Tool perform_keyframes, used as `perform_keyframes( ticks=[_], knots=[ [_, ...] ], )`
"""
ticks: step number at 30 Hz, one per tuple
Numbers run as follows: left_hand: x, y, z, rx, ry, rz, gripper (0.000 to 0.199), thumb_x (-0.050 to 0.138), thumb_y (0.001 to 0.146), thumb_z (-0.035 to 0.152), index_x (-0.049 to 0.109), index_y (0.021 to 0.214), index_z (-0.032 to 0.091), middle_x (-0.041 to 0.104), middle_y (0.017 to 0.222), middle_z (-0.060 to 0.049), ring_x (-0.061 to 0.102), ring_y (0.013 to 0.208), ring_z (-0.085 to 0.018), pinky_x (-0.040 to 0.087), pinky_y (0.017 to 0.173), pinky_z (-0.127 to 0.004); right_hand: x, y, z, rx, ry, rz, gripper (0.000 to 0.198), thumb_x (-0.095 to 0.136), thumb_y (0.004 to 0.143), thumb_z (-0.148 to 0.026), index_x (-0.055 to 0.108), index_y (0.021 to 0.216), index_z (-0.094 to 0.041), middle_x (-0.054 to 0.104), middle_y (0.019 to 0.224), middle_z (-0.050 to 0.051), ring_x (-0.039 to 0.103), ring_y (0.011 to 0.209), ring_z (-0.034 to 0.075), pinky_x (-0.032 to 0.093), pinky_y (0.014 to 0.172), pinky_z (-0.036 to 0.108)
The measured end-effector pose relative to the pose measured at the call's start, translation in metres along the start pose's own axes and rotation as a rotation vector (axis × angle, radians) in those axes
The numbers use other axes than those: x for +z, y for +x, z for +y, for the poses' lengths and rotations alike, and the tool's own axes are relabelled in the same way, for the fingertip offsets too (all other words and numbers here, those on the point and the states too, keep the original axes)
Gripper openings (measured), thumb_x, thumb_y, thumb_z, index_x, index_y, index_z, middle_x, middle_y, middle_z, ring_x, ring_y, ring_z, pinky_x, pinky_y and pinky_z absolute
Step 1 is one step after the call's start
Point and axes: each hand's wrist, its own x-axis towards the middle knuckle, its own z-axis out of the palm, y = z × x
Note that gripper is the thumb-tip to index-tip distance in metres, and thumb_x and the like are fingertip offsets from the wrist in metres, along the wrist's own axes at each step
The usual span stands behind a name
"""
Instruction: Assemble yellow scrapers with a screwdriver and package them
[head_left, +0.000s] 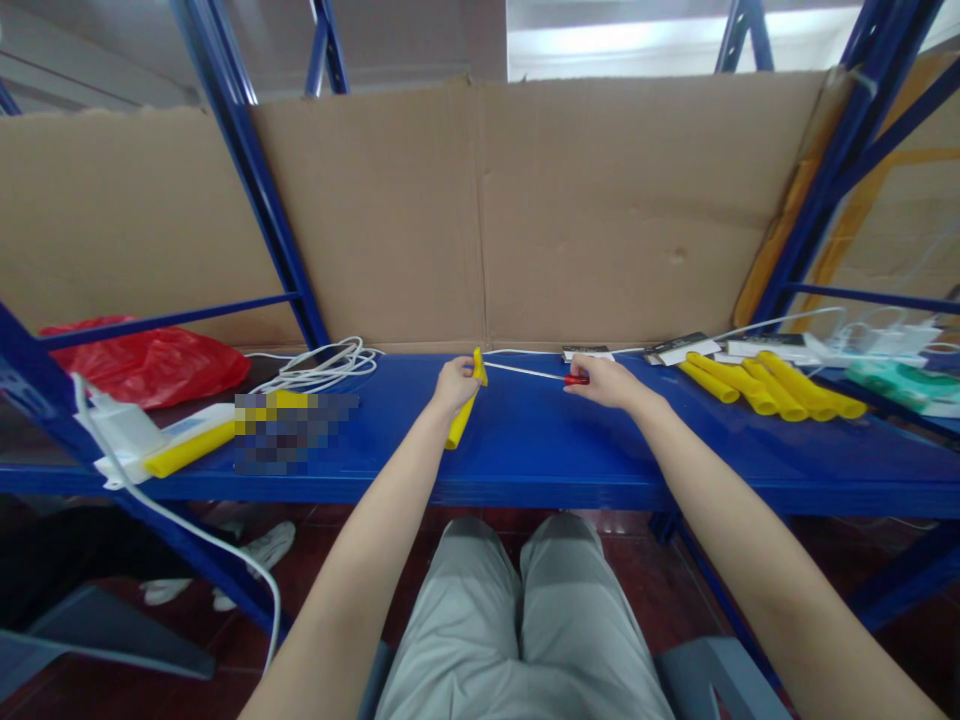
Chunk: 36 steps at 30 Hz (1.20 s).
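Note:
My left hand (453, 388) is closed around a yellow piece (478, 368), pinching it between thumb and fingers above the blue shelf top (525, 430). Below that hand a yellow tube (461, 425) slants down toward the shelf's front edge; whether it is one part with the pinched piece I cannot tell. In my right hand (604, 382) is a screwdriver (576, 380) with a red handle and a long, thin, pale shaft. Its shaft points left, and the tip reaches the yellow piece at my left fingers.
Several yellow tubes (772, 385) lie at right beside flat packets (679, 347) and a green-and-white packet (900, 385). At left are a red plastic bag (142, 360), a coiled white cable (322, 365), another yellow tube (191, 448) and a white plug (124, 425). A cardboard wall (585, 210) stands behind.

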Motion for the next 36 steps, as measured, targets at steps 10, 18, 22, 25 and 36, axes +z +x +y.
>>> perform_keyframes(
  ticks=[10, 18, 22, 25, 36],
  knots=[
    [0.0002, 0.0012, -0.0014, -0.002, -0.004, 0.005, 0.041, 0.059, 0.069, -0.004, 0.064, 0.109, 0.009, 0.073, 0.09, -0.009, 0.064, 0.062, -0.012, 0.04, 0.05, -0.018, 0.0061, 0.0017, 0.0028, 0.011, 0.077, -0.032, 0.019, 0.067, 0.076, -0.03, 0.051, 0.081, -0.021, 0.064, 0.075, 0.003, 0.056, 0.067, 0.017, 0.036, 0.058, 0.025],
    [0.0011, 0.0012, -0.0023, 0.008, -0.015, 0.013, 0.04, 0.06, 0.069, -0.004, 0.064, 0.106, 0.009, 0.072, 0.088, -0.009, 0.062, 0.059, -0.012, 0.039, 0.049, -0.018, 0.0046, 0.0004, -0.0003, 0.048, -0.007, -0.016, 0.015, 0.063, 0.079, -0.029, 0.05, 0.081, -0.022, 0.064, 0.076, 0.004, 0.057, 0.066, 0.017, 0.034, 0.058, 0.025],
    [0.0013, 0.0031, -0.0044, 0.001, -0.008, 0.019, 0.042, 0.06, 0.067, -0.004, 0.065, 0.106, 0.011, 0.073, 0.088, -0.008, 0.062, 0.059, -0.011, 0.039, 0.049, -0.017, 0.0065, 0.0014, 0.0007, 0.018, 0.03, -0.043, 0.012, 0.06, 0.082, -0.03, 0.052, 0.079, -0.022, 0.065, 0.079, 0.005, 0.058, 0.069, 0.018, 0.036, 0.06, 0.025],
    [0.0013, 0.0037, -0.005, 0.004, -0.005, 0.01, 0.043, 0.06, 0.066, -0.004, 0.065, 0.107, 0.011, 0.073, 0.088, -0.007, 0.062, 0.06, -0.011, 0.039, 0.05, -0.017, 0.0071, 0.002, 0.001, 0.016, 0.078, -0.048, 0.015, 0.063, 0.08, -0.03, 0.051, 0.08, -0.021, 0.065, 0.078, 0.004, 0.057, 0.069, 0.017, 0.037, 0.06, 0.025],
    [0.0015, 0.0039, -0.0052, -0.004, -0.02, -0.001, 0.049, 0.061, 0.069, -0.003, 0.063, 0.116, 0.009, 0.073, 0.097, -0.01, 0.065, 0.066, -0.012, 0.041, 0.052, -0.017, 0.0061, 0.0016, 0.0004, 0.014, -0.014, -0.032, 0.015, 0.061, 0.082, -0.034, 0.054, 0.079, -0.022, 0.065, 0.077, 0.005, 0.056, 0.066, 0.017, 0.035, 0.058, 0.026]
  ],
)
